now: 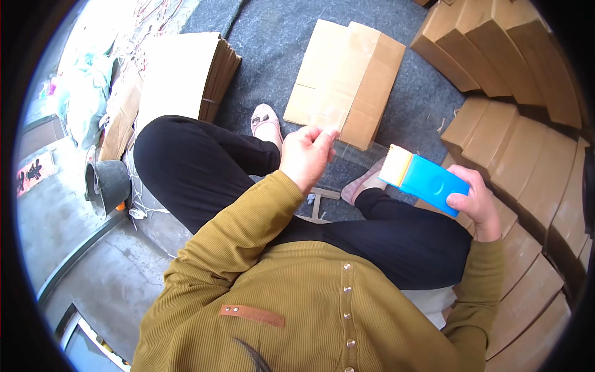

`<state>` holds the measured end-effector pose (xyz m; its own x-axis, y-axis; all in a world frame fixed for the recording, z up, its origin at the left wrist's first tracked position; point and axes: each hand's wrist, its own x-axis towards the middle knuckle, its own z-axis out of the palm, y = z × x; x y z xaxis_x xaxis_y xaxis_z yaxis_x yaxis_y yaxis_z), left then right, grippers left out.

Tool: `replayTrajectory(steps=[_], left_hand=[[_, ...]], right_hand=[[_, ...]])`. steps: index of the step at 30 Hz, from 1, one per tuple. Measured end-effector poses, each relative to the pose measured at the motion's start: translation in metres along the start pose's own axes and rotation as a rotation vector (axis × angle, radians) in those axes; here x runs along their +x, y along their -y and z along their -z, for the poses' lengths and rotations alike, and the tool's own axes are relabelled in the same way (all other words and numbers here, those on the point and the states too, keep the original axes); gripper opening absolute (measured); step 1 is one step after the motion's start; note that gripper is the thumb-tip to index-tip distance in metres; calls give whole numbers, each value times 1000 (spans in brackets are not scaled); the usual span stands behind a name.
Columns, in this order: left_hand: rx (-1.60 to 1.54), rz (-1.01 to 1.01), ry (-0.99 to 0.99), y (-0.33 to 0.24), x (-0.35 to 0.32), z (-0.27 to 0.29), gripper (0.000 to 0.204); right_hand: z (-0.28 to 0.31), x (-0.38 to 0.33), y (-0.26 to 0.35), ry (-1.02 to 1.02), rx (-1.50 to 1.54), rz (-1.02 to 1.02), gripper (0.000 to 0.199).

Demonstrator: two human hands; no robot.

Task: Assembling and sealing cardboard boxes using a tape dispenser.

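Blue tape dispenser (424,178) at three o'clock, clasped in right hand (474,201); clear tape (356,149) stretched toward left hand (307,155), pinched at fingertips. Flattened cardboard box (344,80) at twelve o'clock on grey carpet (273,37). Stacked brown boxes (527,155) curving from one to five o'clock. Flat cardboard sheets (180,74) at ten o'clock, bare concrete floor (68,229) at eight.

A flattened brown cardboard box (344,80) lies at upper centre; flat cartons (527,161) fan along the right edge; another stack (186,77) sits upper left.
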<state>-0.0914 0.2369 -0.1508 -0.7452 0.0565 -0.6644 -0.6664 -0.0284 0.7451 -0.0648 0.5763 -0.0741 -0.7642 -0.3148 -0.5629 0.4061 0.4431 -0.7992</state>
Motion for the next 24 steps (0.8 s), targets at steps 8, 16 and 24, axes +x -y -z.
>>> replayTrajectory(steps=[8,16,24], left_hand=[[299,-133,-169,1,37,-2,21],[412,-314,-242,10,46,0,22],[-188,204,146,-68,20,-11,13]], right_hand=[[0,40,4,-11,-90,48,47],[11,44,-11,44,10,6,41],[42,32,-99,93,972,-89,67]])
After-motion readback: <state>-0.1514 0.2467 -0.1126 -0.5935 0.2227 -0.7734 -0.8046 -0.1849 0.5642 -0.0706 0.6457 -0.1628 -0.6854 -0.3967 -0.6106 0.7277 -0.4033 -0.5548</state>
